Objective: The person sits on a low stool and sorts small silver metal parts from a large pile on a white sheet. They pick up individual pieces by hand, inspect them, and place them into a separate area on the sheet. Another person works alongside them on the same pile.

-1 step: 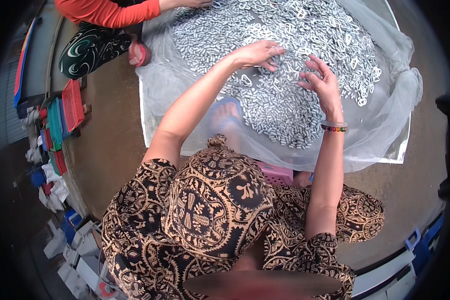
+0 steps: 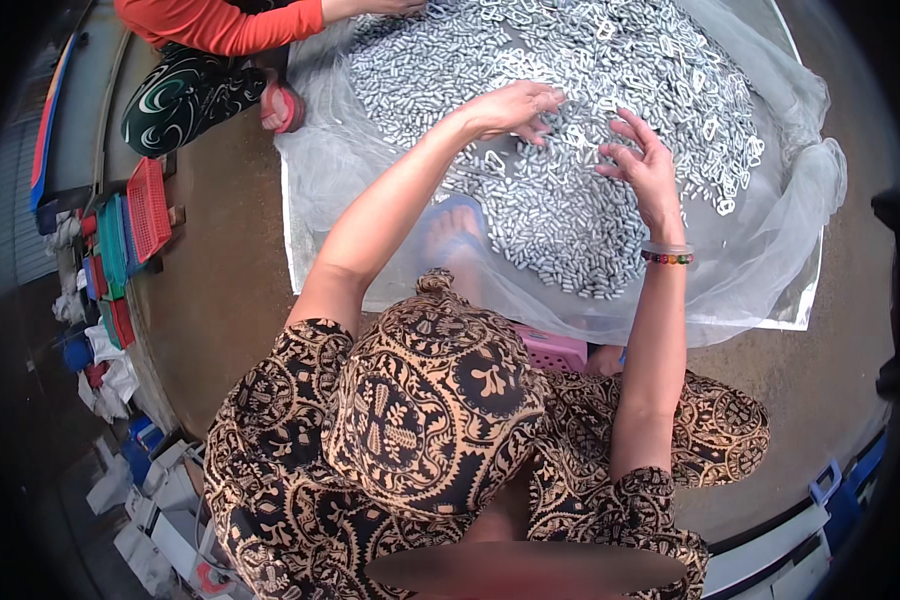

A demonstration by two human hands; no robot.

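A wide spread of small grey metal cylinders (image 2: 570, 235) lies on a sheet under white netting. Pale oval metal links (image 2: 710, 130), shaped like carabiners, are mixed among them, mostly toward the far right. Over the middle of the spread, my left hand (image 2: 515, 108) reaches in with its fingers apart and bent downward. My right hand (image 2: 648, 170) faces it from the right, fingers spread and curved, a beaded bracelet at the wrist. No part shows held in either hand. A single link (image 2: 495, 160) lies just below my left hand.
A co-worker's red sleeve (image 2: 230, 30) reaches over the pile at the far left. White netting (image 2: 770, 260) bunches along the sheet's right and near edges. My sandalled foot (image 2: 455, 225) rests at the near edge. A pink plastic stool (image 2: 555, 348) and a red basket (image 2: 148, 212) stand nearby.
My left fingertips have drawn back very slightly to the left. My right hand stays almost where it was, and the pile looks the same.
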